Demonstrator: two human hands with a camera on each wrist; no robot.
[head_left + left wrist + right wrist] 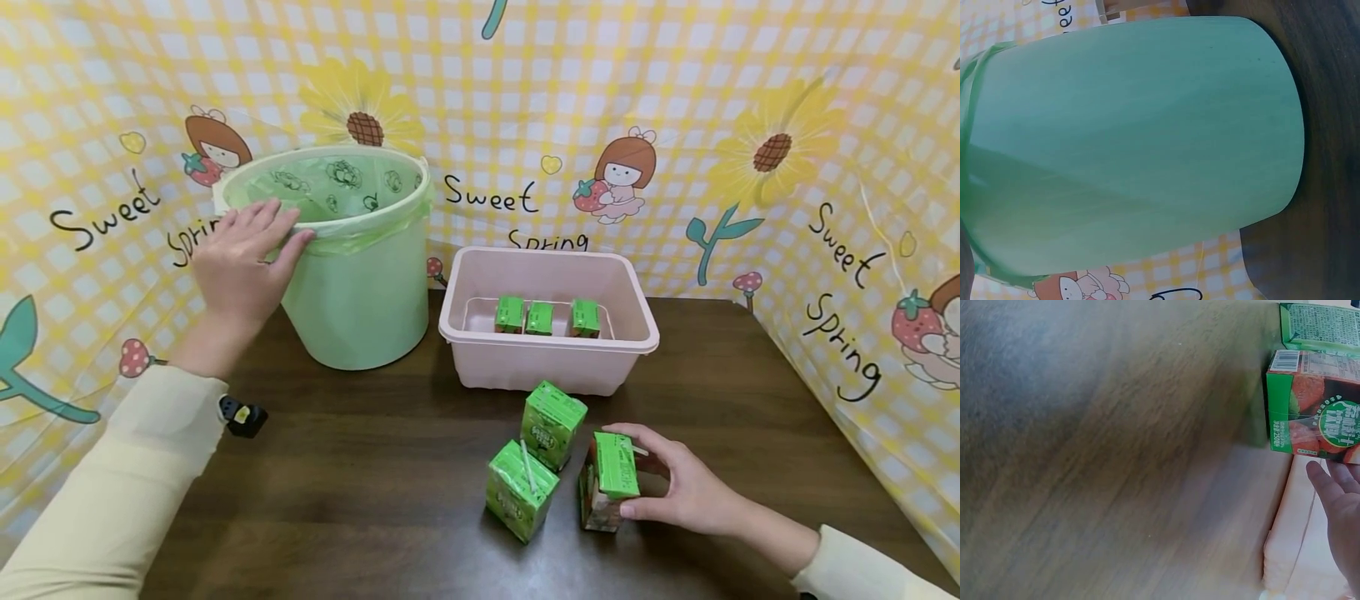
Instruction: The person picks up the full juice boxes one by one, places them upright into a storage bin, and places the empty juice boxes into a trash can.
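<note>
My left hand (pixel 247 258) rests on the near left rim of a light green trash bin (pixel 360 300), fingers laid over the edge. The bin, lined with a patterned green bag (pixel 330 183), fills the left wrist view. In the head view my right hand (pixel 682 483) holds a juice box (pixel 602 504) upright by its right side, thumb in front and fingers behind. Its green top and strawberry-printed side (pixel 1310 412) show. Just left of it stand two more green juice boxes, one nearer (pixel 517 504) with a straw across its top, one farther (pixel 551 429).
A pale pink plastic basin (pixel 540 362) stands behind the boxes, right of the bin. Inside it are three small green-topped boxes (pixel 540 318). Everything stands on a dark wooden table (pixel 337 475). Yellow checked cloth (pixel 495 108) with printed flowers hangs behind and at both sides.
</note>
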